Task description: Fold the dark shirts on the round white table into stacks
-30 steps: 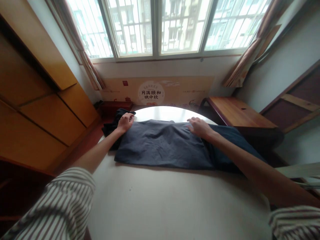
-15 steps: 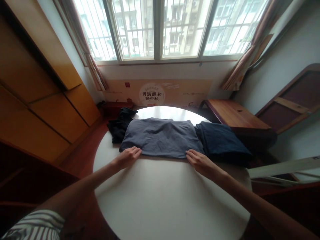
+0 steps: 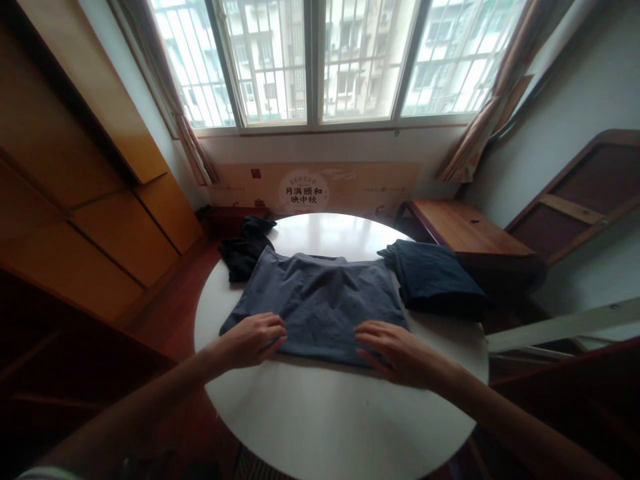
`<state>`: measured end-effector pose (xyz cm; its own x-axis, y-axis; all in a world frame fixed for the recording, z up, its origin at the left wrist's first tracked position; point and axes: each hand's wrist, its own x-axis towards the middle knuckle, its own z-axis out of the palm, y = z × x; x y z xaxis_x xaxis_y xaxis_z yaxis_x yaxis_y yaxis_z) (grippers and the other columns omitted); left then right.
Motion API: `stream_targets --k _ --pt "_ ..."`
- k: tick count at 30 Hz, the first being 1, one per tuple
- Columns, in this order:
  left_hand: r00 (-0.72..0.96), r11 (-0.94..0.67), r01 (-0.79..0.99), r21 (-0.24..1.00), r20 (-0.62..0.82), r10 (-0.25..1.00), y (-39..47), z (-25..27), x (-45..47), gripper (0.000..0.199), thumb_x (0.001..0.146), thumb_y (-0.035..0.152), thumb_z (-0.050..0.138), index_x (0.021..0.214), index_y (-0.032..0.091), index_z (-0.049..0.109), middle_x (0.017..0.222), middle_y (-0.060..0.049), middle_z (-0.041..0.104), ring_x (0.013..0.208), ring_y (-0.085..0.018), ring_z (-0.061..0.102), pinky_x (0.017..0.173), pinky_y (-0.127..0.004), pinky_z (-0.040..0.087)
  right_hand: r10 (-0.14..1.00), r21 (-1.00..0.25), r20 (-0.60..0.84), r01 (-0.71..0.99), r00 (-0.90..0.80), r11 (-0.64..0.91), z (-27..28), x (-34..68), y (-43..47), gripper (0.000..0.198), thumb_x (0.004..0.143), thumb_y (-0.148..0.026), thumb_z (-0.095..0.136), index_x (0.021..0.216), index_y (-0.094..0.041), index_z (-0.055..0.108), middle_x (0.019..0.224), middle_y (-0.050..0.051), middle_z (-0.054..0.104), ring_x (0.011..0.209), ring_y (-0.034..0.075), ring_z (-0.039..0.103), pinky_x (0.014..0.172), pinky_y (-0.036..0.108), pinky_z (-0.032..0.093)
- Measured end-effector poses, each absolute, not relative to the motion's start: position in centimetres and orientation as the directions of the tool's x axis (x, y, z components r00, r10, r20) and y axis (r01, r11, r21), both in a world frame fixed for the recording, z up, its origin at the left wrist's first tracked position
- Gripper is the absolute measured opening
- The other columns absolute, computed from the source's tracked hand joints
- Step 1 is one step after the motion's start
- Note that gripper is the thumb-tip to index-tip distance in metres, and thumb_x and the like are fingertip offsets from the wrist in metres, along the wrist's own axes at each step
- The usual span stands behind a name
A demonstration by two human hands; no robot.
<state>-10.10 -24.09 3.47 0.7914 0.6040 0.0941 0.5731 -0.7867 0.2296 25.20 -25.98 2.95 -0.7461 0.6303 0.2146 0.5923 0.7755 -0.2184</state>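
Observation:
A grey-blue folded garment (image 3: 320, 300) lies spread across the white round table (image 3: 330, 420), lightly wrinkled; its exact kind is hard to make out. Over its near left part is my left hand (image 3: 257, 339), fingers loosely curved and thumb apart. My right hand (image 3: 393, 350) is above the near right part, its fingers spread. Neither hand grips the cloth; whether the fingertips touch it I cannot tell. To the right lies a dark navy folded garment (image 3: 437, 277), and at the left edge a crumpled black garment (image 3: 245, 257).
A wooden bench-like table (image 3: 465, 227) stands beyond the table at the right, near a leaning wooden-framed panel (image 3: 580, 193). Wooden cabinets (image 3: 100, 207) line the left side. A barred window (image 3: 310, 67) is ahead, above a printed banner (image 3: 360, 183).
The grey-blue garment has come nearer to me, away from the navy one. My fingers, pinched on its near edge before, have opened and let go.

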Motion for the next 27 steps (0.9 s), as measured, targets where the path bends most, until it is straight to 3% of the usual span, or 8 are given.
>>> stream_targets --k 2,4,8,12,16,22,27 --pt "0.797 -0.815 0.538 0.217 0.185 0.575 -21.7 3.1 -7.1 0.031 0.101 0.021 0.038 0.120 0.017 0.062 0.124 -0.011 0.063 0.116 -0.020 0.059 0.100 -0.033 0.047 0.690 -0.189 0.226 0.664 -0.688 0.724 2.7 23.0 -22.3 0.042 0.101 -0.034 0.040 0.132 -0.013 0.058 0.137 0.016 0.058 0.128 0.026 0.053 0.108 0.042 0.042" --pt "0.776 -0.806 0.568 0.166 0.219 0.592 -18.3 2.0 -4.0 0.041 0.101 0.021 0.035 0.138 0.015 0.051 0.145 -0.014 0.051 0.137 -0.024 0.044 0.112 -0.041 0.038 0.807 -0.147 0.193 0.796 -0.559 0.587 1.6 20.9 -18.3 0.053 0.101 -0.034 0.035 0.146 -0.009 0.045 0.153 0.019 0.041 0.142 0.030 0.037 0.115 0.049 0.032" --pt "0.687 -0.691 0.712 0.127 0.081 0.722 -12.4 -0.8 -0.5 0.056 0.103 0.038 0.029 0.155 0.016 0.028 0.161 -0.012 0.026 0.151 -0.026 0.019 0.118 -0.053 0.023 0.917 -0.126 0.020 0.909 -0.399 0.398 -1.6 18.9 -12.8 0.066 0.101 -0.044 0.029 0.156 -0.008 0.026 0.162 0.016 0.021 0.150 0.028 0.017 0.119 0.052 0.020" --pt "0.623 -0.622 0.772 0.128 0.034 0.781 -10.5 -2.7 -0.6 0.064 0.103 0.051 0.023 0.157 0.016 0.023 0.162 -0.010 0.022 0.151 -0.023 0.016 0.121 -0.051 0.015 0.925 -0.135 0.000 0.917 -0.380 0.376 -3.4 19.2 -11.9 0.073 0.100 -0.056 0.021 0.158 -0.013 0.020 0.164 0.010 0.011 0.152 0.024 0.011 0.121 0.053 0.012" --pt "0.552 -0.553 0.825 0.113 0.049 0.833 -10.0 -3.3 -1.4 0.064 0.102 0.053 0.021 0.156 0.018 0.028 0.163 -0.009 0.022 0.151 -0.025 0.015 0.121 -0.051 0.014 0.933 -0.143 0.005 0.923 -0.360 0.357 -3.4 19.4 -12.1 0.076 0.098 -0.062 0.020 0.158 -0.015 0.019 0.165 0.009 0.009 0.152 0.024 0.008 0.120 0.056 0.008" --pt "0.362 -0.362 0.922 0.135 0.023 0.932 -7.4 -3.3 -4.1 0.064 0.101 0.055 0.025 0.156 0.023 0.026 0.164 -0.008 0.016 0.151 -0.030 0.014 0.119 -0.060 0.010 0.967 -0.157 -0.055 0.959 -0.247 0.236 -2.7 20.8 -11.2 0.076 0.096 -0.069 0.016 0.159 -0.025 0.017 0.166 0.007 0.006 0.152 0.029 0.006 0.118 0.059 0.006" --pt "0.251 -0.253 0.957 0.141 0.029 0.967 -5.9 -3.6 -7.1 0.065 0.103 0.047 0.024 0.154 0.008 0.028 0.161 -0.018 0.024 0.150 -0.030 0.021 0.120 -0.043 0.020 0.989 -0.146 -0.059 0.981 -0.139 0.129 -2.5 22.5 -10.4 0.080 0.097 -0.067 0.011 0.159 -0.018 0.015 0.165 0.009 0.011 0.152 0.027 0.008 0.120 0.056 0.006"
